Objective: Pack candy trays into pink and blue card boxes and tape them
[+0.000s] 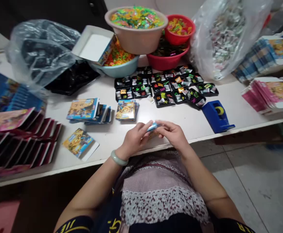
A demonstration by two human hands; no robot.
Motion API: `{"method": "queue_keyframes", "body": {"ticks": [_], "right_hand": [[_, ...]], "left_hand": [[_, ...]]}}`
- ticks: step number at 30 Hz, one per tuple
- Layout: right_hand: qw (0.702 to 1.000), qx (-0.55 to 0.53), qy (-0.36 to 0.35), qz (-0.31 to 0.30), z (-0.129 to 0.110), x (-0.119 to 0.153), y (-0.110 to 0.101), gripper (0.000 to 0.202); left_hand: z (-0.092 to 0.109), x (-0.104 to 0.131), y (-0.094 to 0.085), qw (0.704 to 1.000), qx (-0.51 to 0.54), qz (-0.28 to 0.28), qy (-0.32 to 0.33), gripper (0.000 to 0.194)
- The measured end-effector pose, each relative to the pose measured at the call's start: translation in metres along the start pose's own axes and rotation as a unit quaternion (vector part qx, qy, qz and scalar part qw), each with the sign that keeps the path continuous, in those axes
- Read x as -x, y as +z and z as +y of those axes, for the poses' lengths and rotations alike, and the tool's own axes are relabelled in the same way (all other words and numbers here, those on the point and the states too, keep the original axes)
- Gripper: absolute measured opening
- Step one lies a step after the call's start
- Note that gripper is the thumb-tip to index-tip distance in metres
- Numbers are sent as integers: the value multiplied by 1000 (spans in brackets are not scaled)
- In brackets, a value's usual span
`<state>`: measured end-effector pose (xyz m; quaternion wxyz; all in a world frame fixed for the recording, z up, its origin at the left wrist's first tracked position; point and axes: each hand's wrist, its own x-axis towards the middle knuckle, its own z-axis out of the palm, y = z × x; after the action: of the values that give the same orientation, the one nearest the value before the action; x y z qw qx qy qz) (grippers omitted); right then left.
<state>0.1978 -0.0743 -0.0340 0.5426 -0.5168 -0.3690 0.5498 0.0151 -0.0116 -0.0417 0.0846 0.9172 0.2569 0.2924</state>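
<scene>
At the table's front edge my left hand (135, 137) and my right hand (173, 134) meet around a small blue printed box (153, 126). Fingers of both hands are closed on it and cover most of it. Just beyond them stands a short stack of printed boxes (126, 110). Further left is a larger pile of blue boxes (83, 109), and a flat printed box with a white flap (79, 143) lies nearer the edge. Black trays (164, 99) holding small coloured pieces and wrapped packets are grouped behind my hands.
A blue tape dispenser (216, 116) sits right of my hands. Tubs such as the beige one (136, 35) and a plastic bag of packets (229, 42) stand at the back. Rows of pink open boxes (22, 139) fill the left; pink boxes (275, 92) stand right.
</scene>
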Motion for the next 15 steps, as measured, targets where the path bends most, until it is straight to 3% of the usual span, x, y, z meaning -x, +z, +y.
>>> {"method": "queue_keyframes", "body": {"ticks": [2,4,7,10,13,15], "right_hand": [[1000,26,9,1,5,-12,8,57],[996,90,6,13,8,-19,6,70],[966,256,-19,36,6,-25,-5,72],[922,383,-58,27,6,-30,-17,55],[951,301,-50,-53,10,-43,-21,38],[975,202,-16,-86,14,-60,-12,41]], "left_hand": [[-1,-1,-3,998,-40,-52,21,47],[-4,-1,-3,996,-43,-70,25,44],[-10,-1,3,999,35,-34,8,36],[-18,-2,8,984,165,29,-58,23],[-26,-3,5,944,253,97,-186,15],[-33,1,-6,919,261,169,-242,18]]}}
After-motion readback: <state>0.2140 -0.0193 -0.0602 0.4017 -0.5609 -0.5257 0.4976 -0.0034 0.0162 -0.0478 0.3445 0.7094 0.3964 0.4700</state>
